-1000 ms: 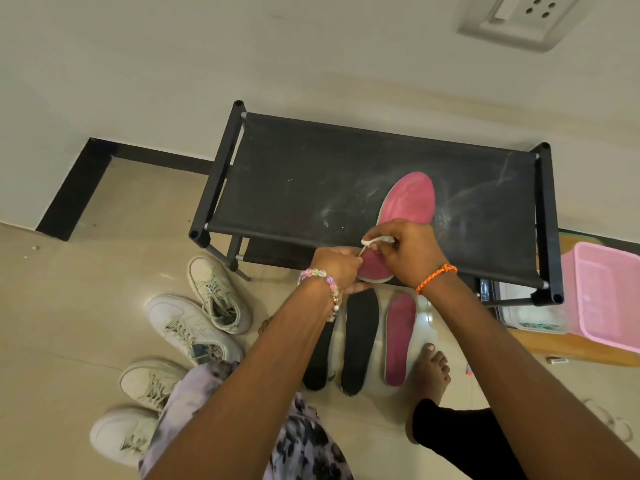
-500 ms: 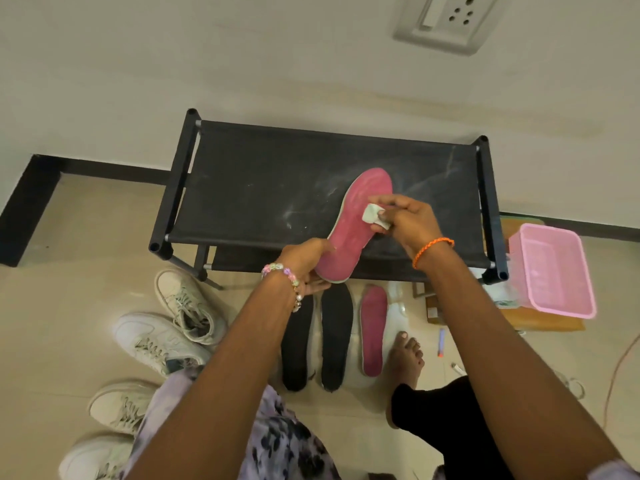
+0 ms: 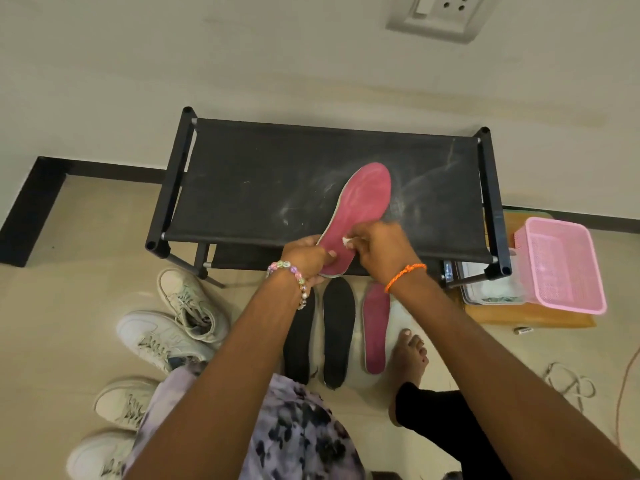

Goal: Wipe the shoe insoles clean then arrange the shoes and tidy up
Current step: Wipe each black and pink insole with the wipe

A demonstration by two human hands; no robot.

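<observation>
A pink insole (image 3: 363,199) lies slanted on the black fabric shoe rack (image 3: 263,181), its heel hanging over the front edge. My left hand (image 3: 306,256) grips that heel end. My right hand (image 3: 381,247) pinches a small white wipe (image 3: 347,241) against the insole's lower half. On the floor below lie two black insoles (image 3: 337,332) and a second pink insole (image 3: 375,327). Several white sneakers (image 3: 162,336) stand on the floor at the left.
A pink plastic basket (image 3: 562,263) sits on a wooden board (image 3: 530,318) right of the rack, beside a clear container (image 3: 491,292). A bare foot (image 3: 408,355) stands by the insoles. A cord (image 3: 568,386) lies on the floor at right. The wall is just behind the rack.
My right hand has drawn the wipe down the pink insole from its middle toward the heel. My left hand still holds the heel end. The camera has shifted slightly.
</observation>
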